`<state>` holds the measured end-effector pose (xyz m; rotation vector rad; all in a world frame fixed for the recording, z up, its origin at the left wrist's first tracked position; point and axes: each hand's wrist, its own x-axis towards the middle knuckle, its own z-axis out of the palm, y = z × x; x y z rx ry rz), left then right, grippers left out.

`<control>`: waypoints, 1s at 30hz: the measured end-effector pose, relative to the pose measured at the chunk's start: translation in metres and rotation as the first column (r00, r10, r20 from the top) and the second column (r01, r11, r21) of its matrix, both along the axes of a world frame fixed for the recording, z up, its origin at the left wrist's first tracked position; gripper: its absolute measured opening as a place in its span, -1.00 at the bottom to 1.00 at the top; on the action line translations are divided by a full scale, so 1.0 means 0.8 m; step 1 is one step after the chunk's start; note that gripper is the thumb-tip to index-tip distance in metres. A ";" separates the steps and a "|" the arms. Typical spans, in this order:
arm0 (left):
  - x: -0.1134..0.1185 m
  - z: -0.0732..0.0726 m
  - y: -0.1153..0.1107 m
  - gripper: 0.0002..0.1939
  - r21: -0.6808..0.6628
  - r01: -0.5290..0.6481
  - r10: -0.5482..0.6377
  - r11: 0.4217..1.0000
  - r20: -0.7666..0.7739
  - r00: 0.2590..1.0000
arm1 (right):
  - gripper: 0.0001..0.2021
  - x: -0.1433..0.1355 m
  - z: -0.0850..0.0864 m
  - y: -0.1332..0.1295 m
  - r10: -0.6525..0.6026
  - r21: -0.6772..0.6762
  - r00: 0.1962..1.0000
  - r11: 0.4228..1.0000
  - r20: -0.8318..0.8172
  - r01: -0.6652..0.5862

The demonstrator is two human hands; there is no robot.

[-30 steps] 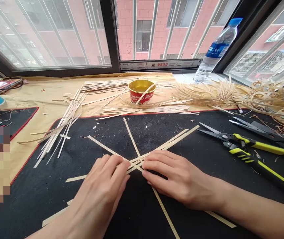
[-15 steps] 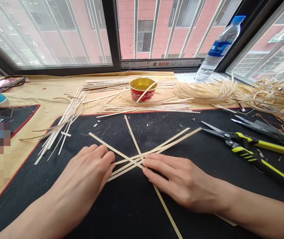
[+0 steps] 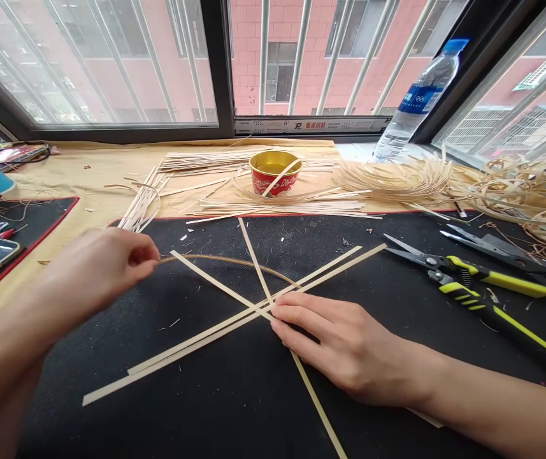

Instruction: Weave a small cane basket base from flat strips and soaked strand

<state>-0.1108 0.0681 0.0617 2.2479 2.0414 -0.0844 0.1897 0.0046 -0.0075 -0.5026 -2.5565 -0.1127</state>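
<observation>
Near the middle of the black mat (image 3: 234,408), four flat strips (image 3: 196,338) were crossed, and their crossing was pressed down by the fingertips of the right hand (image 3: 334,338) — whether they were also pinched could not be told, the thumb being hidden. A thin bent strip (image 3: 234,260) was gripped by the closed fingers of the left hand (image 3: 114,258), held near the mat's far left corner; from there it was arched rightward to the flat strips. Yellow-and-black shears (image 3: 464,298) were laid toward the mat's right side. Beyond its far edge, a red tin (image 3: 287,183) was surrounded by loose strips (image 3: 282,209).
</observation>
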 end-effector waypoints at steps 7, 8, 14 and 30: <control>-0.014 -0.005 0.023 -0.70 -0.042 0.007 0.003 0.999 0.235 0.972 | -0.74 0.001 -0.001 -0.001 0.013 -0.004 1.000 1.000 -0.010 -0.013; -0.011 -0.009 0.023 -0.70 -0.053 0.014 0.000 0.999 0.260 0.966 | -0.74 0.001 -0.001 -0.002 0.013 -0.005 1.000 1.000 -0.006 -0.013; 0.016 -0.013 0.009 -0.71 0.193 -0.070 0.010 0.979 0.296 0.955 | -0.73 0.002 -0.003 -0.001 0.028 -0.012 0.999 1.000 0.020 -0.027; 0.037 -0.047 -0.001 -0.56 0.207 0.394 -0.429 0.896 0.168 0.888 | -0.74 0.005 -0.003 -0.005 -0.004 -0.011 0.998 1.000 0.070 0.004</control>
